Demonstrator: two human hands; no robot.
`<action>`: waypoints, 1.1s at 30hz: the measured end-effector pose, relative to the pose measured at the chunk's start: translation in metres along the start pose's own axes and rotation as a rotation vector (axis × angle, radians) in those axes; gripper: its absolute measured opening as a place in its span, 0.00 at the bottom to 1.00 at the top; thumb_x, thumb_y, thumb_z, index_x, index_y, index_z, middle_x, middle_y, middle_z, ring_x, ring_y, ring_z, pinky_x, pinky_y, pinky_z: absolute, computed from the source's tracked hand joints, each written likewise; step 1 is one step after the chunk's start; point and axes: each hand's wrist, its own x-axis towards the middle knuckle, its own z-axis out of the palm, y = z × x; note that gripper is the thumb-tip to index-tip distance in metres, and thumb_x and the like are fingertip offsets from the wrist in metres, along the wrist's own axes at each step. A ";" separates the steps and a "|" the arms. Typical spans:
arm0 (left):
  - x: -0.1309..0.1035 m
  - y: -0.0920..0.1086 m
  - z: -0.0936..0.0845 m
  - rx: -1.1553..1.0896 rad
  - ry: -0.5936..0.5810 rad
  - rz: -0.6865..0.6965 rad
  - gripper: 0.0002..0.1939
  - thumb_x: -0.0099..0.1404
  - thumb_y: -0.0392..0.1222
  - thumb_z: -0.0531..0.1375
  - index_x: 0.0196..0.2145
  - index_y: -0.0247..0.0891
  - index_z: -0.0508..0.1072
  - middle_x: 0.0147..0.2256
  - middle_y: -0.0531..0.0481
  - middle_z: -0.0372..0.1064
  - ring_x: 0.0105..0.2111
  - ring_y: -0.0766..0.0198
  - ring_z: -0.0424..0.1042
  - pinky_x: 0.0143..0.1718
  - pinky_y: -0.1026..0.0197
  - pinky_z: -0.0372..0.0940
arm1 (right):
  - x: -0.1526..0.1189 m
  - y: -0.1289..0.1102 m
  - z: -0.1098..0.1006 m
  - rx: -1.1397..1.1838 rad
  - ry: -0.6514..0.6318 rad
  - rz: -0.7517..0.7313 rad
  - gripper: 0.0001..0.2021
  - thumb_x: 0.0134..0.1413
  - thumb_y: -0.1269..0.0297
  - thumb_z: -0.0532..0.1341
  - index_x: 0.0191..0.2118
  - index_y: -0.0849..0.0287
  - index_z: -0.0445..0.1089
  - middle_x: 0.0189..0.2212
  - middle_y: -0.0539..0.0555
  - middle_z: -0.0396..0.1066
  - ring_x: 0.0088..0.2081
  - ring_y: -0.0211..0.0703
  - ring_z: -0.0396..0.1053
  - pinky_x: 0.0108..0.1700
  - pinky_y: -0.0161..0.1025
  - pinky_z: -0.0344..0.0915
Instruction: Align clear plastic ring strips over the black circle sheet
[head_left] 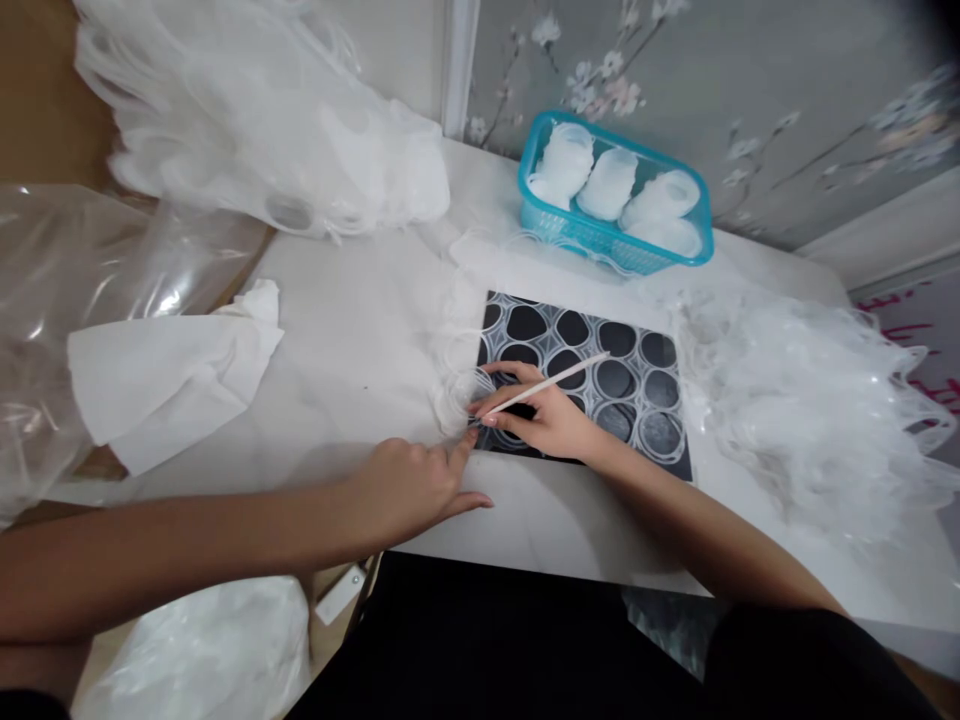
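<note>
Head view, stick in right hand, slanting up-right

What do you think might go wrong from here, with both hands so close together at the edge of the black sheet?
The thin stick in the right hand might poke the left hand, whose index fingertip is right beside its lower end. The right forearm might nudge the black sheet, as it crosses the near edge. Rings from the pile on the right might slide onto the sheet, since they lie against it.
</note>
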 end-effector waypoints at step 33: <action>0.013 -0.019 -0.021 -0.155 -0.007 -0.100 0.23 0.66 0.57 0.48 0.48 0.47 0.74 0.30 0.46 0.76 0.28 0.55 0.73 0.25 0.61 0.57 | 0.014 0.002 -0.074 -0.407 0.957 -0.053 0.08 0.61 0.64 0.55 0.40 0.56 0.71 0.39 0.54 0.75 0.43 0.45 0.73 0.48 0.49 0.69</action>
